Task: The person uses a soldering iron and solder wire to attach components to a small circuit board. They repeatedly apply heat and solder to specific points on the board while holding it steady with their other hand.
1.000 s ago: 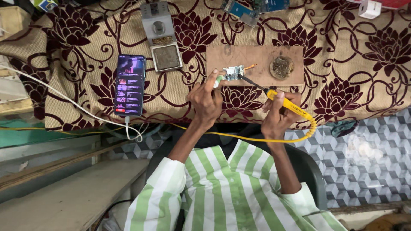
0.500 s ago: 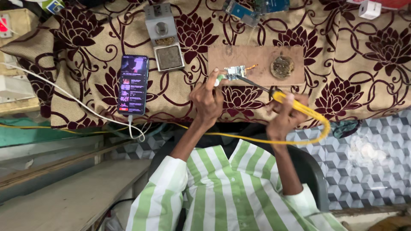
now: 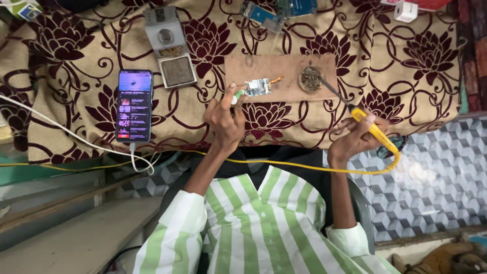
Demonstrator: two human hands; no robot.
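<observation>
My left hand (image 3: pixel 225 119) pinches a small green-tipped tool (image 3: pixel 237 94) against a little circuit board (image 3: pixel 257 86). The circuit board lies on a brown wooden board (image 3: pixel 284 63) set on the floral cloth. My right hand (image 3: pixel 355 139) grips a yellow soldering iron (image 3: pixel 373 129). Its dark tip reaches into a round tin (image 3: pixel 310 78) at the right end of the wooden board. The iron's yellow cord (image 3: pixel 284 165) loops back under both arms.
A lit phone (image 3: pixel 134 105) lies left of my left hand with a white cable (image 3: pixel 61 134) plugged in. A grey stand with a sponge tray (image 3: pixel 170 48) sits above it. More circuit boards (image 3: pixel 264 12) and a white plug (image 3: pixel 406 10) lie at the far edge.
My right hand has swung to the right, carrying the iron's tip from the circuit board to the round tin. My left hand stays at the circuit board.
</observation>
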